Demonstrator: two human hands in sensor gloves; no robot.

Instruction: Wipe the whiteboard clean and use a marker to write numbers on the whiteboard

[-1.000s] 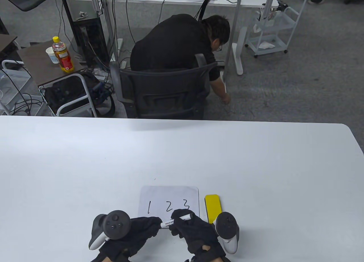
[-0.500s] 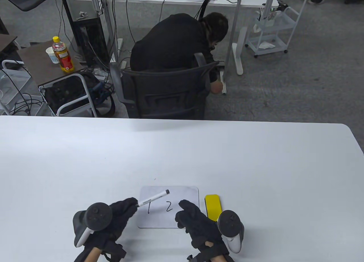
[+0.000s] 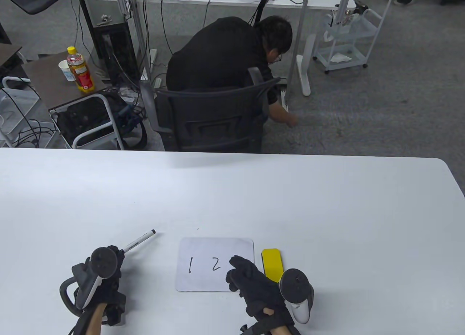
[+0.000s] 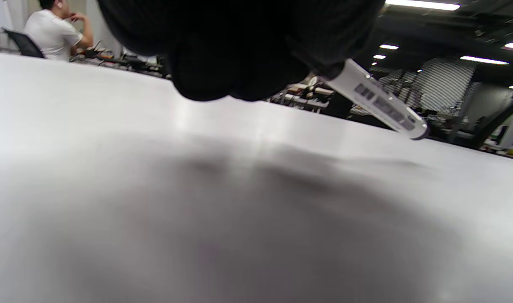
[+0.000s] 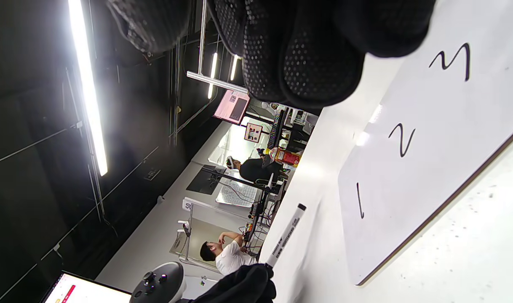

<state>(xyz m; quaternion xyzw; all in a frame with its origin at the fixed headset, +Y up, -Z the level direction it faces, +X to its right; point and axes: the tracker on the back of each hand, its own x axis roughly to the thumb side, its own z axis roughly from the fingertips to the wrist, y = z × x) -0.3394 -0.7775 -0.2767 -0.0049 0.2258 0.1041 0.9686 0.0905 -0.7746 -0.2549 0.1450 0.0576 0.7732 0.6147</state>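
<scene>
1. White board [image 3: 214,264] lies flat on the table [image 3: 232,197], near its front edge, between my two hands.
2. Black digits 1, 2 and 3 show on the board in the right wrist view. In the table view my right hand [image 3: 250,282] covers the 3.
3. My left hand [image 3: 105,277] grips the marker [image 3: 138,242]. Its fingers are curled round the lower barrel.
4. Marker position: well left of the board, clear of it, tilted, with the capped black end pointing up and away from me.
5. Left wrist view: the barrel [image 4: 376,101] sticks out from under my curled fingers [image 4: 239,54], above the table surface. I cannot tell whether any part of it touches the table.
6. My right hand sits over the board's right front corner and holds nothing. Its fingers are loosely bent, with the fingertips over the board.
7. Right wrist view: my fingertips [image 5: 307,54] hang above the board [image 5: 429,160] near the 3. I cannot tell whether they touch the surface.
8. Yellow eraser [image 3: 272,264] lies on the table just beside the board's right edge, long side parallel to it. My right hand's tracker [image 3: 296,295] overlaps its near end in the table view.
9. Behind the table, a person [image 3: 225,55] in black sits in a chair [image 3: 207,117] and leans down toward the floor.
</scene>
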